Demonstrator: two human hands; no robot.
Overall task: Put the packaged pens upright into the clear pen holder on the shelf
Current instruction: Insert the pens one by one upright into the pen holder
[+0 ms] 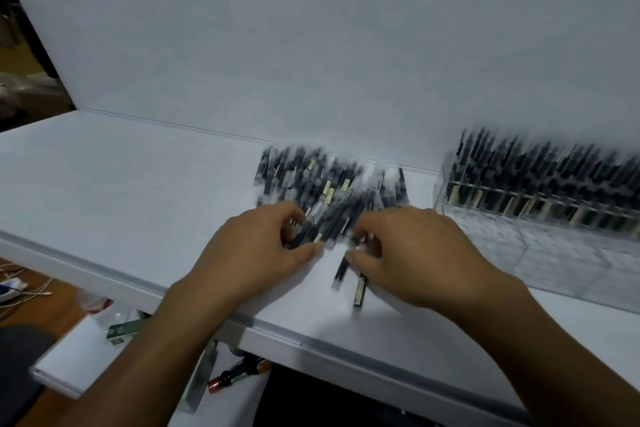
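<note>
A heap of packaged dark pens (311,180) lies on the white shelf (131,191), near the back wall. My left hand (256,253) and my right hand (408,253) are at the heap's near edge, fingers curled round a small bunch of pens (329,225) held between them. Two pens (349,277) stick out toward me under the right hand. At the right stands the clear pen holder (540,191), filled with several upright pens. The view is blurred by motion.
The shelf's front edge (311,343) runs diagonally below my wrists. Beneath it sit a white box, a green packet (124,329), markers (239,371) and cables (24,284) on a brown floor. A white wall backs the shelf.
</note>
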